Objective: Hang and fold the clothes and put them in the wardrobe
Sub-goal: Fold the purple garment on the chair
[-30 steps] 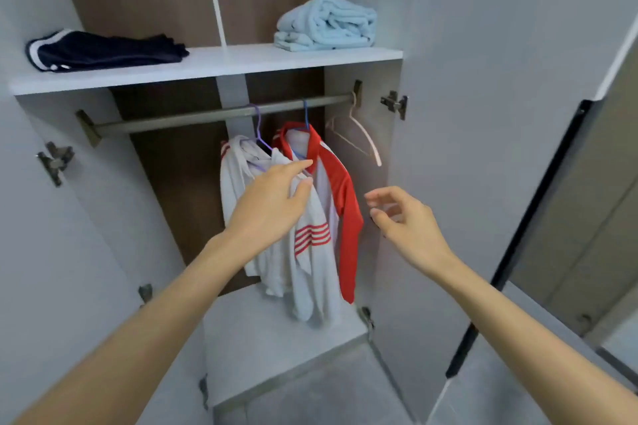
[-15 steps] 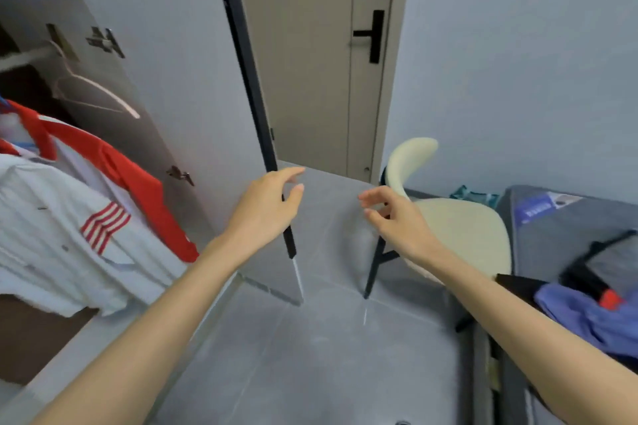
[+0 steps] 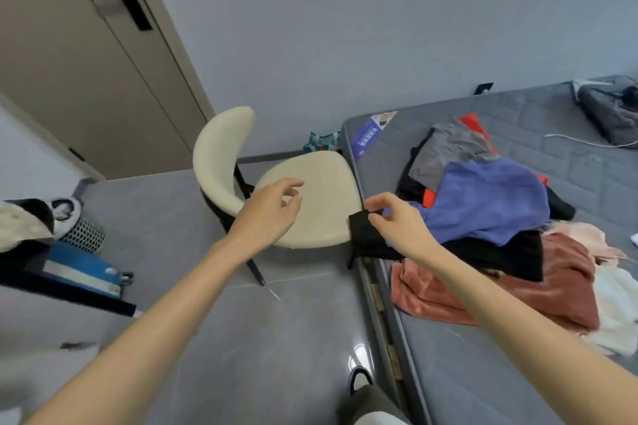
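Clothes pile (image 3: 490, 203): heaped on the bed (image 3: 466, 373), to the right of both hands.
Black garment (image 3: 500, 254): lies across the bed, its near end drooping over the edge.
Right hand (image 3: 397, 222): nearer, at that end, fingers loosely curled, apparently empty.
Left hand (image 3: 272, 209): over the chair (image 3: 321, 217), relaxed, empty.

Left arm: bare, reaches from the lower left corner up toward the chair (image 3: 321, 197).
Left hand (image 3: 272, 210): raised over the near-left edge of the chair seat, back of the hand to the camera, fingers loosely curled, thumb apart, nothing held.
Right arm: bare, reaches from the lower right corner toward the chair.
Right hand (image 3: 397, 221): just right of the chair seat, back of the hand up, fingers loosely bent, thumb and forefinger close together.
Spacing: hands apart, at like height.
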Demonstrator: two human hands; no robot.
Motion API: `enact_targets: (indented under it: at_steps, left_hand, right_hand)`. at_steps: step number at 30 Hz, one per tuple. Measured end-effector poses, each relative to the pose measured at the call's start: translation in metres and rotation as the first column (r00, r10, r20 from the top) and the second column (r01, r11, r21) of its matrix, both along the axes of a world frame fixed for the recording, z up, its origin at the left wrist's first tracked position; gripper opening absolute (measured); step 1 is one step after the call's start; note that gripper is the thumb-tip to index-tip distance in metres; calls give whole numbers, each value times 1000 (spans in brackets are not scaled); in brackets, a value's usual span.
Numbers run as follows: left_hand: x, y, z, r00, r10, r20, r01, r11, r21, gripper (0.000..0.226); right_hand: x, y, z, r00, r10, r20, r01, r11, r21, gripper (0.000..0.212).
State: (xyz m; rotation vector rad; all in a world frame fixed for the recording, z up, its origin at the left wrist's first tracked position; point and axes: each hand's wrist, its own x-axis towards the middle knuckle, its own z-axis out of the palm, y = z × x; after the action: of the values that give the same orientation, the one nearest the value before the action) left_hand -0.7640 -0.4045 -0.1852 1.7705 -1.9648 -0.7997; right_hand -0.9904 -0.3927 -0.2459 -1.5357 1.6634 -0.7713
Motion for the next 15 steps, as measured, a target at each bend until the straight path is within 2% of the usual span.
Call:
enact_targets:
  at_steps: [7, 15]
  left_hand:
    - [-112, -67, -62, 982, -188, 30, 180, 967, 181, 33]
    - [-215, -138, -139, 925, -378, -17, 364, 875, 321, 35]
  right_hand:
    - [-123, -18, -57, 977, -201, -76, 212, 959, 186, 29]
    - [-206, -34, -125, 886, -435, -162, 464, 836, 292, 31]
